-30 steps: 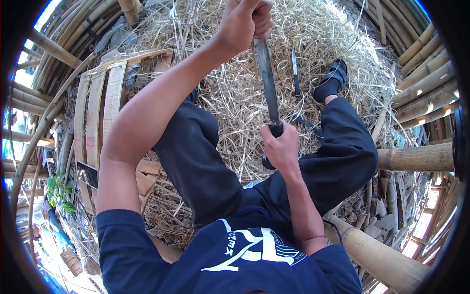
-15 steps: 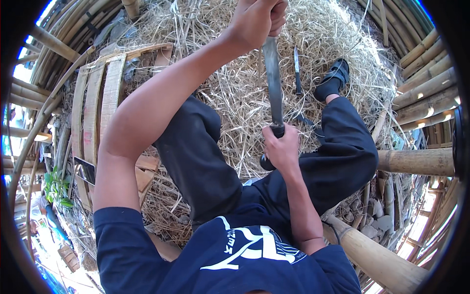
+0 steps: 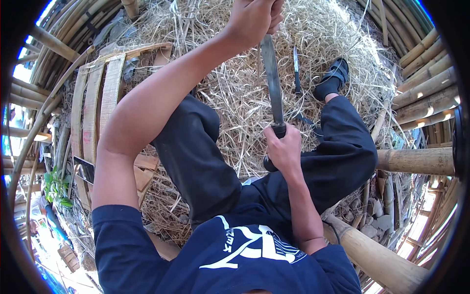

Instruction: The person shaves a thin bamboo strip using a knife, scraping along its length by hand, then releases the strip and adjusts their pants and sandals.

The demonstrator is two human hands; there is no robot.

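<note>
The long knife (image 3: 272, 83) is standing nearly upright in the middle of the scene, its grey blade running from near to far between the person's 2 hands; the right hand (image 3: 284, 149) is wrapping its fingers tight around the dark handle at the near end, just above the lap; the left hand (image 3: 254, 17) is closing in a fist at the far end of the blade, though the top edge is cutting it off, so whether it is gripping the blade tip or some strip laid against it cannot be told. Judging by how things lie, the shaving or splitting work is well under way rather than starting; a deep heap of pale shavings (image 3: 235, 98) is already covering the ground between the dark trouser legs, and no finished piece is showing near the hands, so how much is left cannot be told. A smaller second knife (image 3: 296, 68) is lying in the shavings just right of the blade, near the black sandal (image 3: 333, 78); flat bamboo slats (image 3: 90, 108) are resting at the left; thick bamboo poles (image 3: 416, 160) are crossing at the right and near right.
</note>
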